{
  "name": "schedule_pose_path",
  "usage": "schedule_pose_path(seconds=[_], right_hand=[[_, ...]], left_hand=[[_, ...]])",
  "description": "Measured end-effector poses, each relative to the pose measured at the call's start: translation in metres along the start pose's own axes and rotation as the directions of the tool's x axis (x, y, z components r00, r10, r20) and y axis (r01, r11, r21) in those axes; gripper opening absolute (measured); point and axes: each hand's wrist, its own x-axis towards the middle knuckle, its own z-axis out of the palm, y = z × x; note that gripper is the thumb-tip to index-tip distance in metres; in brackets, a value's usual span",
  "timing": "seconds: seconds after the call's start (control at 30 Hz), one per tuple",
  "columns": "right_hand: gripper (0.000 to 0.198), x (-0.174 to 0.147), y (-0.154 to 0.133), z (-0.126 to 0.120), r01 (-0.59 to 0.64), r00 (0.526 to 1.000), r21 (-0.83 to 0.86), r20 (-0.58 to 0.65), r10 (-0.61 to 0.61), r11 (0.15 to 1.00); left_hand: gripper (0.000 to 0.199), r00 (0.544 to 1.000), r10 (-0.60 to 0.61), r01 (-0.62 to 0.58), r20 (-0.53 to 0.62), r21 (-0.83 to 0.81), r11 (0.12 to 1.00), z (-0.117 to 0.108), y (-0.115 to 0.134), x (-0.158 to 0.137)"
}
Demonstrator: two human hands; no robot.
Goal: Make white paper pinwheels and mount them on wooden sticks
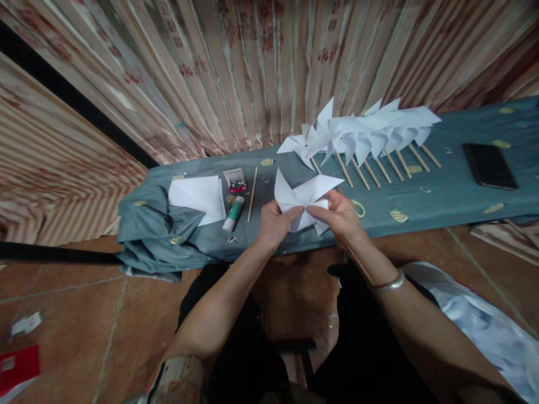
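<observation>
Both hands hold one white paper pinwheel [297,193] over the front edge of the cloth-covered bench. My left hand [273,221] grips its left side, the thumb pressed near the centre. From the other side my right hand [343,216] pinches it, with the thumb tip also close to the middle. The fingers behind the paper are partly hidden. Left of my hands lie a thin wooden stick [252,194], a green and white glue stick [233,213] and a small open box [235,180] of shiny metal bits.
Several finished pinwheels [362,134] on sticks lie overlapped in a row behind my right hand. White paper sheets [197,196] rest at the left, a black phone [490,165] at the right. A yellow-green ring [359,209] is beside my right hand. A striped curtain [252,73] hangs behind.
</observation>
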Motion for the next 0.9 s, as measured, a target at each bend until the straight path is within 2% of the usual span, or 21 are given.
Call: schedule_pose_path(seconds=[0.33,0.43,0.6,0.7,0.8,0.9], right_hand=[[0.048,0.001,0.003,0.004,0.006,0.998,0.009,-0.056,-0.006,1.000],[0.047,0.002,0.006,0.004,-0.001,0.997,0.001,-0.079,0.001,1.000],[0.040,0.002,0.004,0.003,-0.018,0.993,0.026,-0.120,0.021,1.000],[0.037,0.001,0.000,0.002,-0.039,0.991,0.047,-0.126,0.044,0.998],[0.038,0.003,-0.003,0.000,-0.019,0.993,0.037,-0.119,0.023,0.999],[0.039,0.005,-0.001,0.000,0.013,0.995,-0.005,-0.101,-0.014,1.000]], left_hand=[[0.020,0.999,0.044,-0.043,-0.008,0.089,0.995,-0.002,-0.003,0.004],[0.025,0.999,0.031,-0.034,0.042,0.065,0.997,-0.004,-0.004,0.003],[0.042,0.977,-0.083,0.091,0.196,-0.034,0.995,-0.010,0.006,0.000],[0.044,0.974,-0.108,0.120,0.198,-0.054,0.991,-0.018,0.014,0.001],[0.045,0.980,-0.082,0.090,0.182,-0.037,0.995,-0.027,0.017,0.003],[0.046,0.972,-0.067,0.065,0.225,0.014,0.998,-0.035,0.017,0.002]])
